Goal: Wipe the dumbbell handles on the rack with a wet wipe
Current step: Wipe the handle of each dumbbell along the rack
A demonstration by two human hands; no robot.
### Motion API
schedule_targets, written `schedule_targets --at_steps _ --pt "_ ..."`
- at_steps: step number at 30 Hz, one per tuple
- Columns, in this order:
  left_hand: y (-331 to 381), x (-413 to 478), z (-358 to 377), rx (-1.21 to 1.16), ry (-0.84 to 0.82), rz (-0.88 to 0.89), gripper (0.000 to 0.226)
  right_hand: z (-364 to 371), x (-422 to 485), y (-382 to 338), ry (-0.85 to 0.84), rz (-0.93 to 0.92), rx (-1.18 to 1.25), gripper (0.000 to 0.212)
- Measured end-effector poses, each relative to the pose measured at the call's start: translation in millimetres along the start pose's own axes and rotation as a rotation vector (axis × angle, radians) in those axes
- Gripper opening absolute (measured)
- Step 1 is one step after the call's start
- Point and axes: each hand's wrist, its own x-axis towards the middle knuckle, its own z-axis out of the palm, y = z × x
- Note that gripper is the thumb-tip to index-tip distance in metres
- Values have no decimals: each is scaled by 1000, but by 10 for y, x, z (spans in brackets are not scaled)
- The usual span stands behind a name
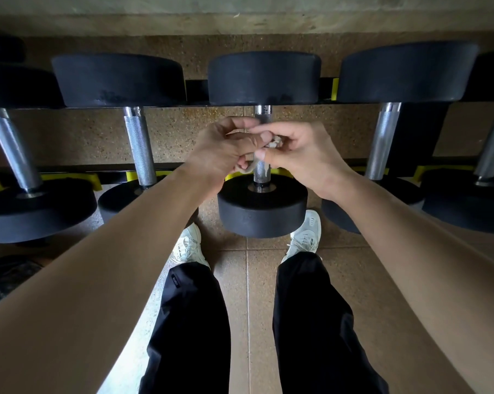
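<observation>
Several black dumbbells lie across the rack (pixel 196 91), each with a knurled steel handle. Both hands meet over the handle (pixel 261 173) of the middle dumbbell (pixel 263 206). A crumpled white wet wipe (pixel 273 144) shows between the fingers. My right hand (pixel 294 155) pinches the wipe with thumb and fingers. My left hand (pixel 226 150) has its fingers curled around another part of the wipe, a strip of which (pixel 244 170) hangs beside the handle. Most of the handle's middle is hidden by the hands.
Neighbouring handles stand to the left (pixel 140 146) and right (pixel 382 140). Yellow-marked rack rails (pixel 132 175) run behind the front weights. Below are my black trousers and white shoes (pixel 305 234) on a brown tiled floor. A dark object (pixel 4 277) lies at lower left.
</observation>
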Motion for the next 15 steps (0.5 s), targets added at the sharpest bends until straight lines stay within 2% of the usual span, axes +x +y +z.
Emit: schedule_targets --at_steps 3,5,9,12,15 --pt "55 -13 -28 101 -38 -55 52 -25 8 35 117 59 19 23" --pt "66 10 -83 295 -69 -44 47 -50 5 68 173 92 59 18" --pt "48 108 -200 687 28 83 25 -66 4 134 168 249 351 5" --pt "14 141 -246 775 101 166 27 -84 21 168 215 358 597 6" --pt "-11 140 -220 829 109 212 17 -99 59 180 246 408 652 10"
